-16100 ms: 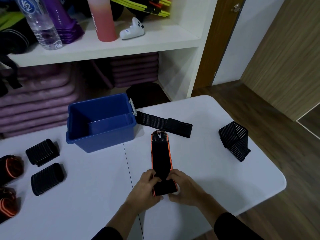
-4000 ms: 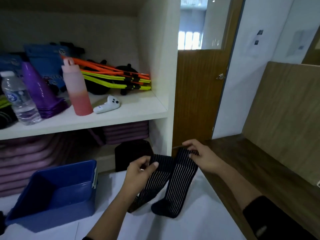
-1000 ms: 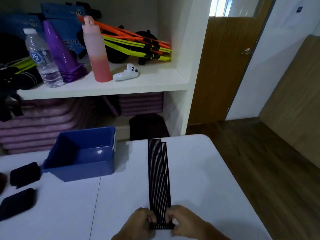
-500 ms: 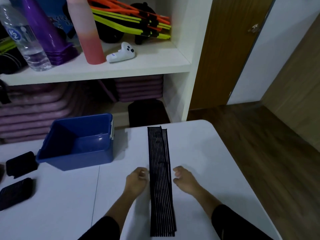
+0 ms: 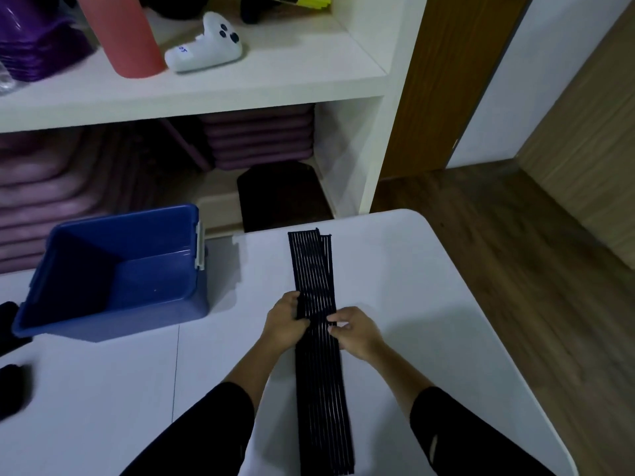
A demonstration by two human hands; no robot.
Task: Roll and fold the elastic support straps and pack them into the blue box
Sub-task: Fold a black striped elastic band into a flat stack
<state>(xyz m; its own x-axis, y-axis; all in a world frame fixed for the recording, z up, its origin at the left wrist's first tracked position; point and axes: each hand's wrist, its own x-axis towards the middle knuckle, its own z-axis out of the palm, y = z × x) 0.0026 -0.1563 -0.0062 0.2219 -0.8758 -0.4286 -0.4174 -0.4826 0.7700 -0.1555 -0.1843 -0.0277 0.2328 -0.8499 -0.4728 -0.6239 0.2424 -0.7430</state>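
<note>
Head: left grip (image 5: pixel 283 324), right grip (image 5: pixel 357 333) pinch strap (image 5: pixel 313 266) edges; controller (image 5: pixel 206 46) writing unreadable

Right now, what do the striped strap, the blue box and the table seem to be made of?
Striped strap: likely woven elastic fabric, matte black; thin pale ribs run lengthwise and it lies limp. Blue box: moulded plastic, smooth with slight sheen and rounded corners. Table: smooth white top, probably plastic or laminate; unclear which.
</note>
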